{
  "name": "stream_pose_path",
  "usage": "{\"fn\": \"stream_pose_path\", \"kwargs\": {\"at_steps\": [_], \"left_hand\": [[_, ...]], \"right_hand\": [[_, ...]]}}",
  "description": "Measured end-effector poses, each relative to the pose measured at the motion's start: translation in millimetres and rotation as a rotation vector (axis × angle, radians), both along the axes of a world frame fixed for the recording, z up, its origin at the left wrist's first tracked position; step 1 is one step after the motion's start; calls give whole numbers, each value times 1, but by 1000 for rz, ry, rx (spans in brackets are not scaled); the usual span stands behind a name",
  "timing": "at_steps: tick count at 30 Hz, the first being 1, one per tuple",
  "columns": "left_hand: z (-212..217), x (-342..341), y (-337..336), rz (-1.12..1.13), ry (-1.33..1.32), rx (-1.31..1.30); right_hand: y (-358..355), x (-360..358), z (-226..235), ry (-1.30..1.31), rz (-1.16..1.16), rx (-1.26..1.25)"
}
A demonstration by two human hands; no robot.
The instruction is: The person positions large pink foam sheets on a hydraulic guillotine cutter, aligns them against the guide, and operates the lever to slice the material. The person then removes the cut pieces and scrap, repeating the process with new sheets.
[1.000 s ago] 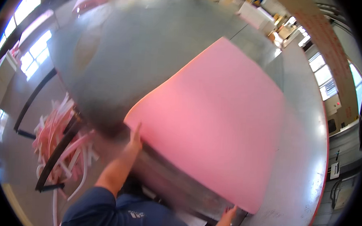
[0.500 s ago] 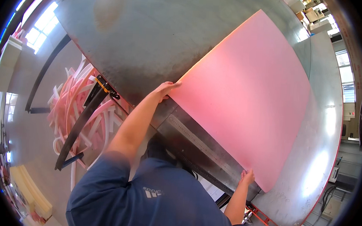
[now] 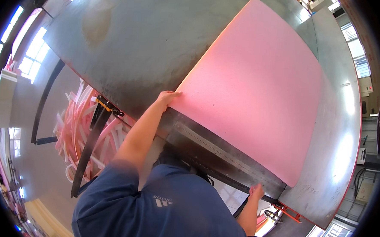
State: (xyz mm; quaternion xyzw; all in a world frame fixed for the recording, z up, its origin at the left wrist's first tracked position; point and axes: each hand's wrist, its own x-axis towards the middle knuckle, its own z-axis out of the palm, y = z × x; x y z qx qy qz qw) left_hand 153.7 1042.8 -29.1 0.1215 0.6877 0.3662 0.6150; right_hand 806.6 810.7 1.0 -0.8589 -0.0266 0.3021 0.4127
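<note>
A large pink foam sheet (image 3: 256,87) lies flat on the grey metal tabletop (image 3: 151,35), turned at a slant. At its near left corner my left hand (image 3: 168,98) grips the edge, with part of its fingers hidden by the sheet. My right hand (image 3: 257,192) is at the table's front edge, a short way off the sheet's near side. Its fingers look curled together, and nothing shows in them. Between that hand and the sheet runs a perforated metal strip (image 3: 214,147), set along the front of the table.
Left of the table, a heap of pink and white foam strips (image 3: 75,125) sits on the floor beside a dark metal bar (image 3: 89,149). A red metal bracket (image 3: 290,213) juts out at the front right. Beige foam blocks (image 3: 43,218) are at the lower left.
My right hand has come off the sheet's near edge toward me. The sheet sits farther from the front edge and is turned slightly. My left hand stays at its corner.
</note>
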Motion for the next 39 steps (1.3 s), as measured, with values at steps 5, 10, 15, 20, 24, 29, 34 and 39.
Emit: {"fn": "stream_pose_path", "kwargs": {"at_steps": [5, 10, 15, 20, 24, 29, 34, 39], "left_hand": [[28, 6, -4, -45, -48, 10], [34, 1, -3, -112, -7, -18], [55, 8, -7, -208, 1, 29], [59, 8, -7, -212, 21, 211], [13, 2, -1, -311, 263, 473], [11, 6, -9, -533, 510, 491], [4, -2, -14, -492, 493, 530], [-17, 9, -15, -466, 463, 604]], "right_hand": [[-35, 5, -18, 60, -26, -13], [-33, -8, -24, 61, -14, 10], [-23, -13, -19, 60, 117, -16], [-24, -24, -11, 9, 96, -23], [-25, -34, -8, 5, 87, -45], [-45, -40, -6, 13, 84, -37], [-46, -42, -4, 6, 93, -75], [-66, -5, -14, -161, 296, -82]]}}
